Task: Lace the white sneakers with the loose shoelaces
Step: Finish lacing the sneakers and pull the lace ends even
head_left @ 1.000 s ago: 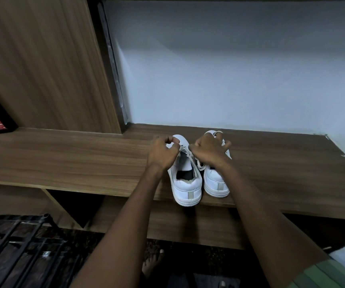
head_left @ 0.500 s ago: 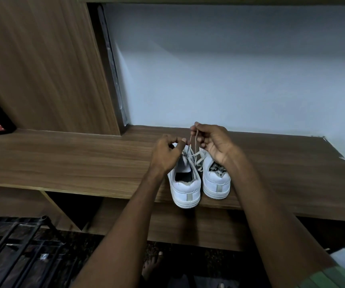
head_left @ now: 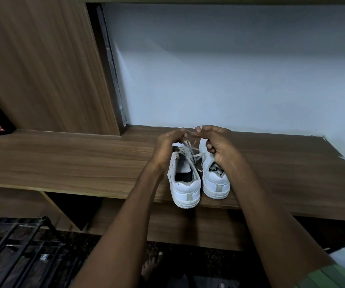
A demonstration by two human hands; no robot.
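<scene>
With the pair of sneakers (head_left: 198, 181) standing heels-out at the shelf (head_left: 84, 163) edge, the left hand (head_left: 167, 148) and right hand (head_left: 217, 142) each pinch an end of the left shoe's lace (head_left: 190, 146), fingers curled; even, gentle tension should seat it flat.

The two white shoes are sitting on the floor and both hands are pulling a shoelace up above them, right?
Not quite. The two white sneakers sit on the wooden shelf, not the floor, as the head view shows. The rest is right: the left hand and right hand each pinch the shoelace and pull it up above them.
</scene>
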